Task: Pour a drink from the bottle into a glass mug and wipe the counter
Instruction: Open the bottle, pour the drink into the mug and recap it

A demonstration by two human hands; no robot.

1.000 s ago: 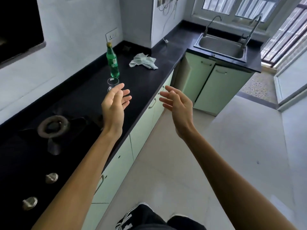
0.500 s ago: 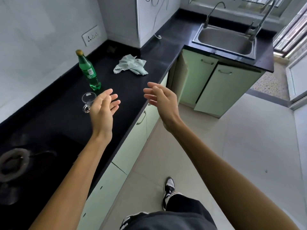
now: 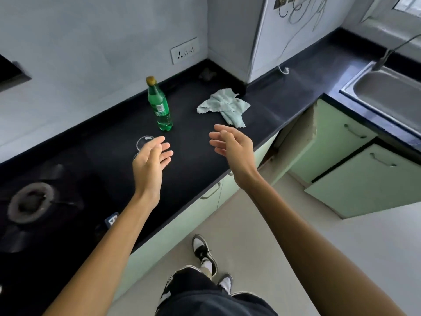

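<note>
A green plastic bottle [image 3: 160,105] with a yellow cap stands upright on the black counter [image 3: 196,142]. Just in front of it sits a clear glass mug [image 3: 143,142], partly hidden behind my left hand [image 3: 151,164]. A crumpled pale green cloth [image 3: 225,106] lies on the counter to the right of the bottle. My left hand hovers open over the counter next to the mug, holding nothing. My right hand [image 3: 232,145] is open too, palm facing left, above the counter's front edge and below the cloth.
A gas stove burner [image 3: 30,205] sits on the counter at the left. A steel sink [image 3: 387,92] is set in the counter at the far right. Pale green cabinets [image 3: 355,169] stand below. A wall socket [image 3: 184,50] and hanging wires [image 3: 303,10] are behind.
I have stepped closer along the counter; bottle, mug and cloth now sit nearer the middle of the view. Both hands stay open and have come closer to them.
</note>
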